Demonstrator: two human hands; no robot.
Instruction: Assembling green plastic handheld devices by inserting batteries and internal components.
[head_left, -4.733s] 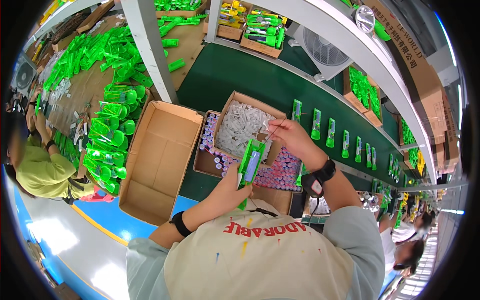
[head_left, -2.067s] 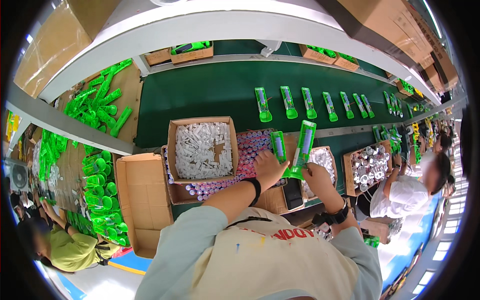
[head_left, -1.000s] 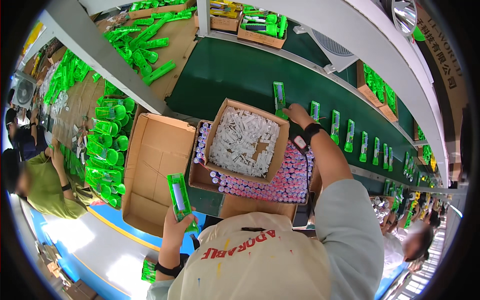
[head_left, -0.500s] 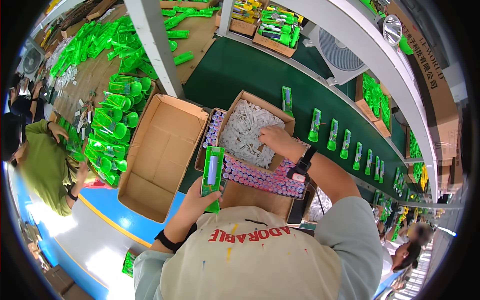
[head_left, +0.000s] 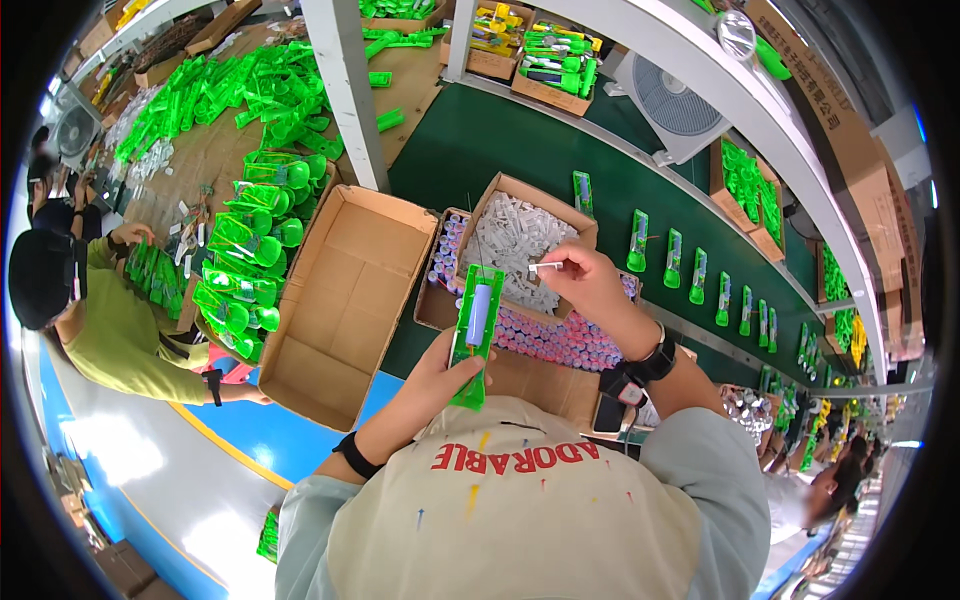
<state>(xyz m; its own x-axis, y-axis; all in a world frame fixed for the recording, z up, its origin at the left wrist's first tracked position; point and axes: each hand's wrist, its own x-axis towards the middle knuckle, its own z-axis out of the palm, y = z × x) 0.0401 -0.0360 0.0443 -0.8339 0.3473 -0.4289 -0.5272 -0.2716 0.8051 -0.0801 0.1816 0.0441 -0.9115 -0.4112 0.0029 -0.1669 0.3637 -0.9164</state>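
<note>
pale grey-green long sleeves, beige apron with red lettering, black wristband, black wristwatch

green blister pack [head_left: 474,335] with a pale tube inside held upright in the left hand [head_left: 440,375], more green packs [head_left: 700,280] lined along the dark belt, big open brown box [head_left: 345,300] left, smaller box of white bits [head_left: 515,240] behind

Green blister card [head_left: 474,333] in left hand [head_left: 440,375], white stick [head_left: 546,266] in right hand [head_left: 590,290]
</note>
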